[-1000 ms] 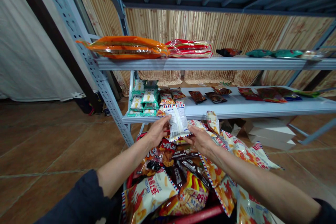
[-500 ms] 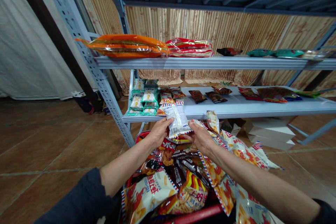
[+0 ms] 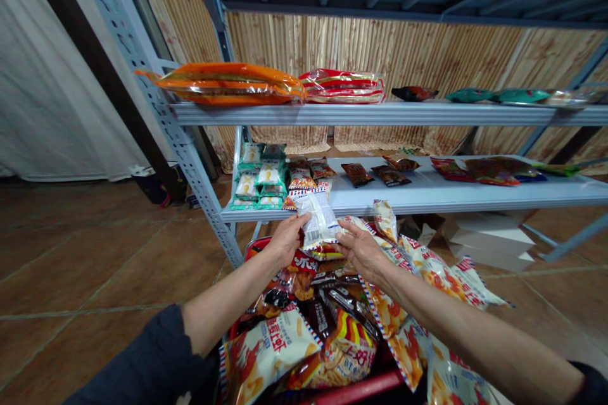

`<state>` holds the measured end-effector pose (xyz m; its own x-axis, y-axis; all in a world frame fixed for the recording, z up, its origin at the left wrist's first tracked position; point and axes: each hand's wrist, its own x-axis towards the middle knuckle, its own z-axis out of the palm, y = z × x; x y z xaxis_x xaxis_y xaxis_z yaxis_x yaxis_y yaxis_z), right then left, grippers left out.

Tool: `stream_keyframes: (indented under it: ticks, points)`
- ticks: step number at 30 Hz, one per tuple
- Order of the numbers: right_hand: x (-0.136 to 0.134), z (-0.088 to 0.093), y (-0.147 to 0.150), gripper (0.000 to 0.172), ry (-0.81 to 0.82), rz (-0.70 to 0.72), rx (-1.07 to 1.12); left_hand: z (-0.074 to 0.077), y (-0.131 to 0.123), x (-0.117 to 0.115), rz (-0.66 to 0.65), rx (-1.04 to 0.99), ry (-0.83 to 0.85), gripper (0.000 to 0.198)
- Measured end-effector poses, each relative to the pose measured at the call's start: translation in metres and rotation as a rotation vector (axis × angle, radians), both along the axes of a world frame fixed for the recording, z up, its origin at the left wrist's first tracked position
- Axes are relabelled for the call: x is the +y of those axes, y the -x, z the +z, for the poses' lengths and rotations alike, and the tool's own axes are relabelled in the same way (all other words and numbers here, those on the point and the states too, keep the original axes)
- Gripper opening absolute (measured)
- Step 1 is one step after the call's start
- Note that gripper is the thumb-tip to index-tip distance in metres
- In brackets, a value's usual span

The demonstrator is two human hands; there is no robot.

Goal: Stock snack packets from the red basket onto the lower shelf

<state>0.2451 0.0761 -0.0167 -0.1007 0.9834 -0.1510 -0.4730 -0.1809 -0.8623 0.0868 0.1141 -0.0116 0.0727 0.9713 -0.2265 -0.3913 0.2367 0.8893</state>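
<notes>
A white snack bag (image 3: 319,220), its printed back and barcode facing me, is held between my two hands over a red basket (image 3: 361,389). My left hand (image 3: 289,239) pinches its left edge, and my right hand (image 3: 360,248) grips its lower right edge. Under my hands the basket is heaped with snack bags, among them a white and red bag (image 3: 273,348), a yellow and red bag (image 3: 349,351) and brown packets (image 3: 349,304). Just beyond the held bag, small orange and white bags (image 3: 301,176) lie on the lower shelf (image 3: 380,202).
Green and white packets (image 3: 259,180) are stacked at the lower shelf's left end, with dark packets (image 3: 356,174) to the right. Orange bags (image 3: 228,83) lie on the shelf above. A metal post (image 3: 190,164) stands left; white boxes (image 3: 489,237) sit beneath, right.
The held white bag has shifted and tilted slightly to the left between my hands. My right hand's fingers have moved a little on its edge.
</notes>
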Motion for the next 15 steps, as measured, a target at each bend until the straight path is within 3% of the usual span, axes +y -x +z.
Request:
stream_keyframes:
  ticks: [4,7,10,15]
  points:
    - [0.0,0.0,0.0,0.041,-0.028,-0.006,-0.078,-0.001,-0.001,0.0,0.029,-0.013,-0.008,0.025]
    - [0.004,-0.005,-0.004,0.055,-0.122,-0.064,-0.27,-0.002,-0.001,-0.001,0.045,-0.01,-0.002,0.024]
    - [0.009,-0.01,-0.011,0.057,-0.34,-0.137,-0.609,-0.002,-0.002,-0.002,0.045,0.004,0.0,0.025]
    - [0.007,-0.004,-0.017,0.046,-0.744,-0.253,-1.131,-0.002,-0.003,-0.003,0.017,0.013,-0.011,0.027]
